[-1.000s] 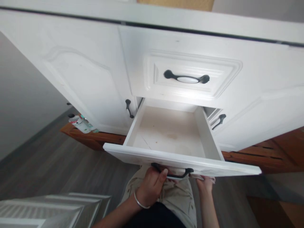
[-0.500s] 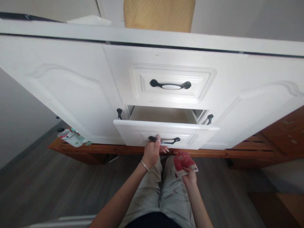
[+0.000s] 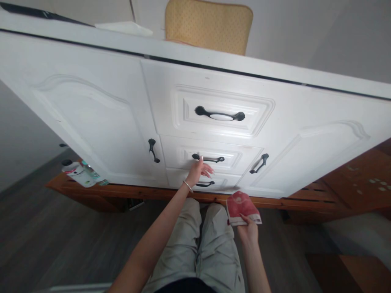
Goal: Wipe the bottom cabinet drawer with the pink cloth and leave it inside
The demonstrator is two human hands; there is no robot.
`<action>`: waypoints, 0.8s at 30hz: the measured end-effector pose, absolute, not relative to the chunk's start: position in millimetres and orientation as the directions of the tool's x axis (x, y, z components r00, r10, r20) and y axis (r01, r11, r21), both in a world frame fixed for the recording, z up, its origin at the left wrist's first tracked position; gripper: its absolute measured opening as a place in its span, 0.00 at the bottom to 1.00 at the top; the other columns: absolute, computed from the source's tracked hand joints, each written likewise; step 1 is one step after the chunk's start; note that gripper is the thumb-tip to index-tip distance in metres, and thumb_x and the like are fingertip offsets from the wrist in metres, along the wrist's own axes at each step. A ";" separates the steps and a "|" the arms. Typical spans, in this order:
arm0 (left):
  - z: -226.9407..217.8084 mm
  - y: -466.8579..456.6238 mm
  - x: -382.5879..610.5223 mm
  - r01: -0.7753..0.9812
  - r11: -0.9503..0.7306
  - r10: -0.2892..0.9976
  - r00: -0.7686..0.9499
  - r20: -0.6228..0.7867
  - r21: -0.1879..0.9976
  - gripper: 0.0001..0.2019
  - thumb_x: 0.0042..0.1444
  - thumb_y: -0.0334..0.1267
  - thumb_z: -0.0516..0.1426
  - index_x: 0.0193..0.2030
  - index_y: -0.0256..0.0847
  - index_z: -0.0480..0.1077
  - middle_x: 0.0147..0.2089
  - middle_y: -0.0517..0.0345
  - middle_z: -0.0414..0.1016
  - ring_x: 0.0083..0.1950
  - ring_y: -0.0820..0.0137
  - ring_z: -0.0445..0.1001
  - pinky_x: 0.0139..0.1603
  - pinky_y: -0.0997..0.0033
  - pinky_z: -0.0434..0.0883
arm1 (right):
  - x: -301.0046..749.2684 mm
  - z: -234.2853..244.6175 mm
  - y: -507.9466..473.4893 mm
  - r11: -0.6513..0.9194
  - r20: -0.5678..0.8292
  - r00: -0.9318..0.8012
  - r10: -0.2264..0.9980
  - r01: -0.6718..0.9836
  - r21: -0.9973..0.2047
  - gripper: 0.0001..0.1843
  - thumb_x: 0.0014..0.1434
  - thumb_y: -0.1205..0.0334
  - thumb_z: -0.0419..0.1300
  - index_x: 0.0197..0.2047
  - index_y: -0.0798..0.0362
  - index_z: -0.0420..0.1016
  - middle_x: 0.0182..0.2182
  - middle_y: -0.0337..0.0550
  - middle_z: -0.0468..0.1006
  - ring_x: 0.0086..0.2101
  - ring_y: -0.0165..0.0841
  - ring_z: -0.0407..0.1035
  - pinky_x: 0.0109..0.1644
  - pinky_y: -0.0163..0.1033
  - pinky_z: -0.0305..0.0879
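My left hand (image 3: 198, 171) is at the middle drawer (image 3: 236, 158) of the white cabinet. Its thumb reaches the left part of that drawer's dark handle (image 3: 214, 160), while the other fingers are stretched out apart below it. That drawer sits flush in the cabinet front. In my right hand (image 3: 248, 232), low in front of the cabinet, is a red cloth (image 3: 242, 205) with a white edge, pinched between thumb and fingers. The lowest drawer's handle (image 3: 206, 184) shows just under my left fingers, its left end hidden.
Above is the top drawer (image 3: 183, 118), with cabinet doors (image 3: 91, 122) on either side. A white bottle with a dark cap (image 3: 78, 174) stands on the wooden ledge (image 3: 116, 191) at left. A yellow dotted chair back (image 3: 209, 24) rises behind the cabinet top.
The middle drawer has gone from pulled out to closed, with my left hand moving forward along with it. Its fingers have spread. My right hand, with the cloth, has shifted slightly right.
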State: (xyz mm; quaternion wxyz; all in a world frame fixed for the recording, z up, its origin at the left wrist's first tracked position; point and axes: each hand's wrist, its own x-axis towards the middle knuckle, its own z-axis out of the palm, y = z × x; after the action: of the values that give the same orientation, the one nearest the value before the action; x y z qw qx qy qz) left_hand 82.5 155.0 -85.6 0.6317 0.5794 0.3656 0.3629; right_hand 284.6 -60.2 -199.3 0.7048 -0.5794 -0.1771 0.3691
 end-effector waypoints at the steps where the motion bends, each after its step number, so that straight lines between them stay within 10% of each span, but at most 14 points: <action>1: -99.0 146.2 80.1 -0.010 0.095 0.880 0.469 -0.079 0.995 0.48 0.56 0.77 0.35 0.34 0.32 0.77 0.39 0.41 0.83 0.31 0.68 0.78 0.38 0.70 0.71 | 290.6 -180.5 -54.9 0.118 -0.125 0.729 0.673 -0.273 -0.955 0.25 0.39 0.62 0.60 0.45 0.46 0.72 0.42 0.46 0.81 0.44 0.48 0.79 0.52 0.67 0.76; 8: -228.9 2.3 30.8 0.266 0.275 0.792 0.482 -0.374 0.924 0.41 0.40 0.81 0.46 0.27 0.39 0.73 0.28 0.48 0.77 0.28 0.62 0.74 0.32 0.63 0.70 | 298.1 -59.0 10.2 0.401 0.237 0.875 0.422 0.054 -0.914 0.37 0.46 0.59 0.63 0.61 0.50 0.65 0.54 0.52 0.76 0.52 0.47 0.74 0.56 0.59 0.75; 13: -276.4 -51.3 6.4 0.358 0.190 0.837 0.427 -0.341 0.914 0.24 0.54 0.60 0.50 0.28 0.41 0.74 0.30 0.51 0.77 0.36 0.62 0.73 0.44 0.62 0.69 | 233.7 -13.7 79.5 0.382 0.339 0.801 0.493 0.151 -0.912 0.25 0.55 0.55 0.56 0.56 0.55 0.69 0.52 0.56 0.76 0.50 0.45 0.74 0.54 0.55 0.73; 18: -281.2 -28.9 13.9 0.407 0.161 0.810 0.466 -0.356 0.899 0.19 0.53 0.53 0.52 0.26 0.40 0.74 0.26 0.54 0.74 0.31 0.63 0.73 0.41 0.62 0.71 | 137.0 -6.1 118.7 0.309 0.613 0.299 0.731 0.656 -0.689 0.17 0.65 0.61 0.49 0.45 0.54 0.79 0.47 0.53 0.78 0.53 0.43 0.69 0.59 0.49 0.65; 24: -280.5 -20.3 16.8 0.445 0.163 0.778 0.491 -0.392 0.881 0.21 0.57 0.57 0.52 0.29 0.41 0.74 0.28 0.53 0.76 0.29 0.62 0.76 0.34 0.62 0.72 | 77.3 -32.2 143.2 0.396 0.514 -0.157 0.844 0.828 -0.398 0.13 0.68 0.60 0.56 0.44 0.49 0.83 0.48 0.48 0.81 0.52 0.45 0.66 0.58 0.48 0.56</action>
State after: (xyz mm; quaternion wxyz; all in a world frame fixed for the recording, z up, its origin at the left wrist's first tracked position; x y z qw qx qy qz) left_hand 16.8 -20.3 -280.5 0.5888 0.6315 0.4843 0.1413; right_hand 77.3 143.2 -32.2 0.3460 -0.5494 -0.7605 0.0116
